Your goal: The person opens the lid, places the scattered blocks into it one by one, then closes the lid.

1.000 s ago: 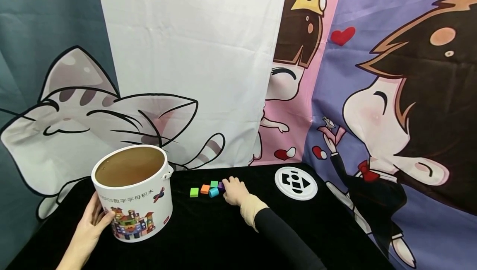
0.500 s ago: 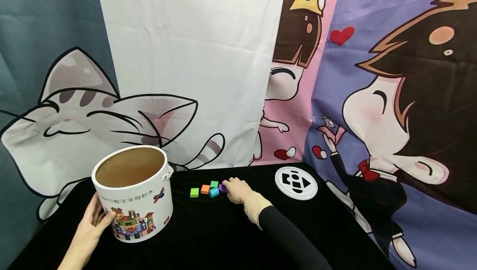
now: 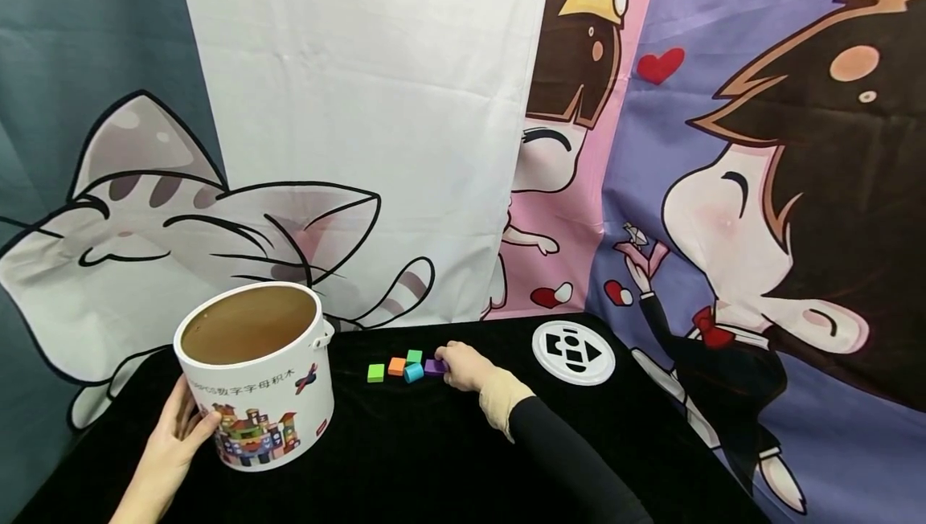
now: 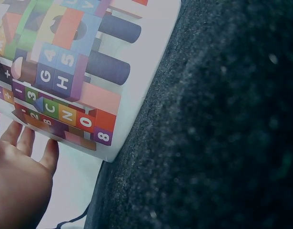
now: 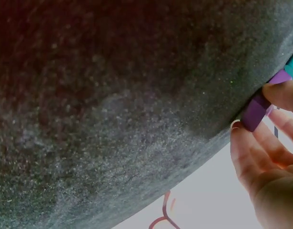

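A white bucket (image 3: 289, 395) printed with colourful blocks stands on the black cloth at the left. My left hand (image 3: 168, 440) rests against its near left side, thumb on the front; the left wrist view shows its fingers (image 4: 50, 157) lying along the wall. Near the back middle, my right hand (image 3: 465, 366) pinches a purple block (image 5: 255, 113) between thumb and fingers, low over the cloth. More purple shows beyond the thumb; I cannot tell whether it is a second block. Left of it lie a blue cylinder (image 3: 413, 373), a green block (image 3: 414, 357), an orange block (image 3: 396, 366) and a light green block (image 3: 375, 373).
A round white lid (image 3: 538, 355) with shaped cut-outs lies at the back right. Printed curtains (image 3: 362, 106) hang behind the table. The black cloth (image 3: 405, 460) covers the table. The bucket's inside looks brown, its bottom hard to make out.
My right hand has drawn slightly to the right, and more purple shows beside its fingertips. The left hand and the bucket keep their places; the view has shifted a little.
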Tool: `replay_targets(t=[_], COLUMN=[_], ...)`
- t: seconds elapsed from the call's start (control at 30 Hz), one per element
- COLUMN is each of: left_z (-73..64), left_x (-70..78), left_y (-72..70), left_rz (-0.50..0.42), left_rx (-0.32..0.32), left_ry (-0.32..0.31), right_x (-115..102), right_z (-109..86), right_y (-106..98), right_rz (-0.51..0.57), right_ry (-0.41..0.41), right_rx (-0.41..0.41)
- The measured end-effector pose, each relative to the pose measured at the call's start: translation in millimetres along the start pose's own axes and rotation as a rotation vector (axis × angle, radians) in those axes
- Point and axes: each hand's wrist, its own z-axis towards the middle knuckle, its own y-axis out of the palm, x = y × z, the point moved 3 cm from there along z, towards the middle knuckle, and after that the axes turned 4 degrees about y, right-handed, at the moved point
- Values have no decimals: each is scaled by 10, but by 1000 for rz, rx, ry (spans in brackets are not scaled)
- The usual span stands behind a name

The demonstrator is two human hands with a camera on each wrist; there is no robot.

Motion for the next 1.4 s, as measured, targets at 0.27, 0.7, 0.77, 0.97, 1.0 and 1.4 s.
replay_targets(t=[0.27,0.7,0.77,0.97,1.0,1.4], left_z=[-5,-1,-1,8,11,0], left_x=[6,-25,-29,-11,-8,-3], left_y=[-4,5,3,-10,-14,5], left_rz=[-6,3,9,28,24,-9], left_rx=[7,3,5,4,4,9], left_ry=[3,7,9,1,5,27], right_x=[10,-221,-277,-471,-516,-1179], right_z=[33,131,165,272,285,428], right_y=[-141,-543,-607,-877,-939,-1688], right_rz=[0,-26,-39,-88,-90,-59], right_ry=[-12,-83,-104,-193,-207,-268], right_rx=[-27,0,5,59,70,194])
